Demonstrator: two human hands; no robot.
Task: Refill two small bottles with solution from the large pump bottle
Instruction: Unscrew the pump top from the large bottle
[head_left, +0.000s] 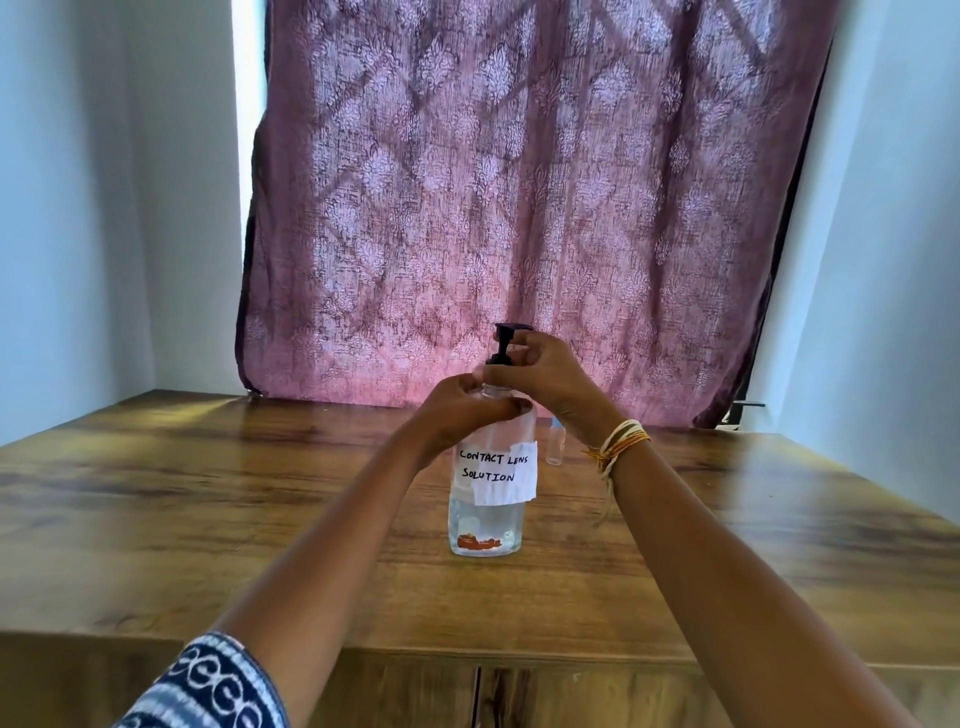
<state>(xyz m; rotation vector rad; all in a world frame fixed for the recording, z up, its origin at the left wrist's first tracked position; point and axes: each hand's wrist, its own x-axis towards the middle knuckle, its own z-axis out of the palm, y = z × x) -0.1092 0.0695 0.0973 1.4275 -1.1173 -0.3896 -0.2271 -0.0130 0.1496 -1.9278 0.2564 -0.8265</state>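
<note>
Your left hand (460, 410) grips pump bottle (488, 499) shoulder on desk (208, 493); right hand (545, 374) pinches pump collar (500, 358); small bottle (555, 444) behind, probably capped.

Pink damask-patterned curtain (519, 208), black pump (506, 343), brown wood-grain table (208, 493)

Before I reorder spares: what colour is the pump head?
Black, seen in the head view: pump head.

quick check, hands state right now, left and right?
Left hand: grips the shoulder of the pump bottle.
Right hand: fingers curled round the black pump head.
</note>
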